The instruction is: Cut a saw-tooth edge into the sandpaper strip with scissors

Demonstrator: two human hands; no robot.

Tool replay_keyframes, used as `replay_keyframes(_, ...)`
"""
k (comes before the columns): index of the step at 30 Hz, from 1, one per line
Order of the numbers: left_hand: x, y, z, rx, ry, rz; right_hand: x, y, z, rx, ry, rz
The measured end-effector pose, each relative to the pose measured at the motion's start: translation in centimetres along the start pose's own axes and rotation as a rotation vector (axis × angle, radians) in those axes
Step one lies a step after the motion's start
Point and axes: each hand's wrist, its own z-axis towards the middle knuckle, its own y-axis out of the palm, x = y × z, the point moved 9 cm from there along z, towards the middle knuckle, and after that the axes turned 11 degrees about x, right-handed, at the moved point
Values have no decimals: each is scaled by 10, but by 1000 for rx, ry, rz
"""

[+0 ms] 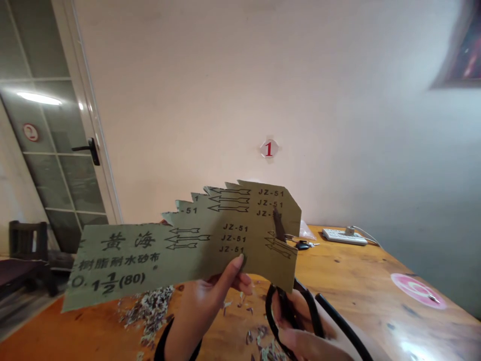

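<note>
My left hand (221, 288) pinches the lower edge of a large sheet of sandpaper (203, 220), thumb in front and fingers behind. Its printed backing faces me, with arrows, "JZ-51" and "(80)". The upper left edge is cut in jagged steps, and the upper right corner is cut off at a slant. My right hand (300, 321) grips black-handled scissors (278, 225) by the loops. One blade lies across the front of the sheet, which has a slit at its right side; the other blade is hidden behind it.
On the wooden table (338, 291) lie scraps (150, 308), keys (306, 244) and a white power strip (343, 236). A pink round sticker (418, 291) is at the right. Behind are a wall and a glass-paned door (60, 125); a dark chair (28, 245) stands at the left.
</note>
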Motion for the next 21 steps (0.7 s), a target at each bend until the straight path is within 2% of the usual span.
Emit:
replay_keyframes(3,2,-8,1,1,50,82,-3,-6,-5,-40,-4,56)
replay_keyframes(6,4,-11,1,-30,30,78,-13,-2,-3,-48,-9,-73)
replay_keyframes(9,1,-6,-1,-112,-56,54,-29,8,5,-13,-124,-271)
replay_keyframes(11,-4,-3,-2,-149,-108,51,-35,14,10,31,-218,-321)
replay_keyframes(16,-17,2,-4,-165,-193,-45,-24,16,14,185,-314,-309)
replay_keyframes(19,-23,5,-7,-120,-239,-132,-16,13,14,264,-256,-250)
replay_keyframes(21,-24,6,-9,-68,-218,-167,-8,10,13,313,-206,-204)
